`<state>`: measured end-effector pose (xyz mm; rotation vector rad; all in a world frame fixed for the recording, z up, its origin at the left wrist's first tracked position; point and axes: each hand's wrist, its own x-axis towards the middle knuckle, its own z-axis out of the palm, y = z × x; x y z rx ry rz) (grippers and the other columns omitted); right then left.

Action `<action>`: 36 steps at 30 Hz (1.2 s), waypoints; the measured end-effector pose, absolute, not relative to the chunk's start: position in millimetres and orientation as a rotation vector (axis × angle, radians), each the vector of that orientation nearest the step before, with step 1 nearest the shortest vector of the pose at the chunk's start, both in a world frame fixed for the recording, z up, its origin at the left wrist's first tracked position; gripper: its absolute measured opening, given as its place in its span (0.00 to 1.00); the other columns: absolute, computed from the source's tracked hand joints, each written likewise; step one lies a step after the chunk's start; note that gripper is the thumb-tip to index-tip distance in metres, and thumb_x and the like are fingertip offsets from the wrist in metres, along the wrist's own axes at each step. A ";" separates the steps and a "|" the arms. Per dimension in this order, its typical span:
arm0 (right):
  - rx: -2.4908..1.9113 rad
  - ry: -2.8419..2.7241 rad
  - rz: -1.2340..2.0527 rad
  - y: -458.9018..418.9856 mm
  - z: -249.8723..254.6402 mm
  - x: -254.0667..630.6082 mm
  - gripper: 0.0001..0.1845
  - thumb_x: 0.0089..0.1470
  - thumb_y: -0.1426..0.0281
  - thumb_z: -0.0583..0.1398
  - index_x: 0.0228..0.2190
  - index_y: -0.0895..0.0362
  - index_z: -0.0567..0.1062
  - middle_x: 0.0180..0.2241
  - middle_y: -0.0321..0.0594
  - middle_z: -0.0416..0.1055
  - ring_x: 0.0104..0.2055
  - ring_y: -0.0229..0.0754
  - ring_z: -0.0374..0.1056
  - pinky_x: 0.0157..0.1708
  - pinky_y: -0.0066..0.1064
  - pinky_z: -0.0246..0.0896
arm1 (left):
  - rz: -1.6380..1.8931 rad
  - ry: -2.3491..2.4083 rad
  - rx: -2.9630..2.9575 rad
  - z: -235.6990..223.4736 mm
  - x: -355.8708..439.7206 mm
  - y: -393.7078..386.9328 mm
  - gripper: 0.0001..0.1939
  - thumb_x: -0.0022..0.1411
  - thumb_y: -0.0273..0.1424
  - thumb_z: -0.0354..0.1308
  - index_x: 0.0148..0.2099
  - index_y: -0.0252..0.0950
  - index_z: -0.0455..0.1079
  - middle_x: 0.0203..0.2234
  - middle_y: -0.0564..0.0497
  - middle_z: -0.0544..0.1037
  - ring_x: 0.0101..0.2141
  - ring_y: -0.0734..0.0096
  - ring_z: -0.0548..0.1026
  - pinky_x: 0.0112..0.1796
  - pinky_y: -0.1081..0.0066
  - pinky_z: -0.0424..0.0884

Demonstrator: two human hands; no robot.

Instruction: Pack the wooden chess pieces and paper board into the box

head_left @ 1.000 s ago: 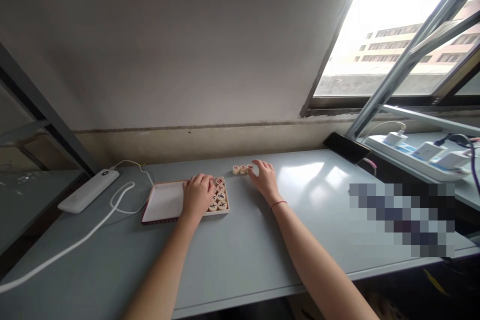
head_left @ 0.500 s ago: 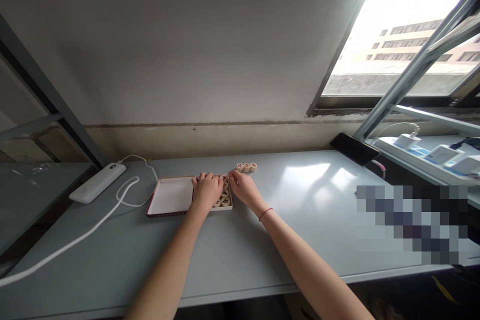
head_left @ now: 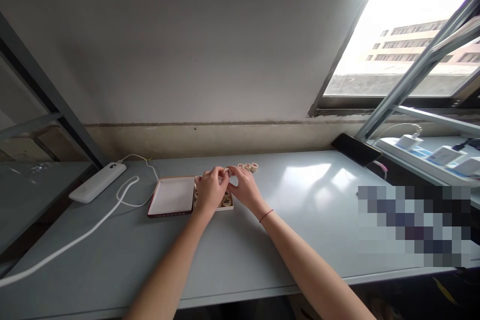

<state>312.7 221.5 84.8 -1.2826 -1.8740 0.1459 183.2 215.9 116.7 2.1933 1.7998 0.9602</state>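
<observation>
Both hands have drawn together since half a second ago: the left hand point(head_left: 210, 190) has shifted its fingers to the far right corner of the open box point(head_left: 227, 208), and the right hand point(head_left: 245, 185) has met it there. Their fingertips are narrowed on one round piece point(head_left: 227, 172), its marked face showing, held between them; how much of the grip each hand bears I cannot tell. My reading is that the step in hand is adjusting this single piece, and that the next move calls for a light, sure pinch that keeps clear of its neighbours. More marked pieces lie in the box, partly hidden under the left hand. Just left of the box lies a shallow lid point(head_left: 172, 195), white inside. Slightly farther, beyond the right hand, a row of three pieces point(head_left: 248, 166) sits on the grey desk point(head_left: 300, 245), which carries a bright patch of window light. Toward the back are a white power bank point(head_left: 99, 181) at left and a dark phone point(head_left: 355, 149) at right. Behind rise a plain wall point(head_left: 187, 60) and a window point(head_left: 360, 77), with a pale building point(head_left: 416, 42) outside.
</observation>
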 end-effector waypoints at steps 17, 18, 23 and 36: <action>-1.881 -1.399 0.077 252.3 59.4 412.1 0.10 0.52 0.68 0.54 0.35 0.54 0.74 0.37 0.41 0.76 0.41 0.47 0.66 0.39 0.35 0.58 | 1.277 1.423 1.684 107.1 163.3 224.0 0.13 0.57 0.27 0.55 0.45 0.38 0.70 0.42 0.49 0.77 0.37 0.71 0.76 0.41 0.70 0.72; -1.914 -1.441 0.082 253.0 56.9 412.0 0.10 0.52 0.68 0.54 0.35 0.53 0.75 0.37 0.41 0.76 0.41 0.47 0.66 0.39 0.35 0.57 | 1.264 1.432 1.695 107.3 163.8 223.4 0.14 0.57 0.26 0.55 0.46 0.38 0.70 0.43 0.49 0.77 0.37 0.71 0.76 0.41 0.70 0.72; -1.930 -1.511 0.002 248.6 62.5 403.9 0.13 0.54 0.67 0.54 0.37 0.54 0.76 0.41 0.44 0.75 0.46 0.51 0.63 0.41 0.38 0.56 | 1.178 1.474 1.902 108.9 165.8 219.1 0.13 0.59 0.29 0.55 0.47 0.38 0.69 0.41 0.49 0.76 0.33 0.72 0.75 0.39 0.70 0.72; -1.281 -1.721 0.589 203.6 108.0 311.2 0.09 0.52 0.64 0.57 0.31 0.55 0.75 0.28 0.38 0.74 0.31 0.39 0.68 0.31 0.28 0.61 | 0.974 1.568 2.425 104.2 173.1 211.8 0.10 0.61 0.28 0.56 0.46 0.41 0.69 0.40 0.50 0.77 0.39 0.65 0.75 0.41 0.67 0.66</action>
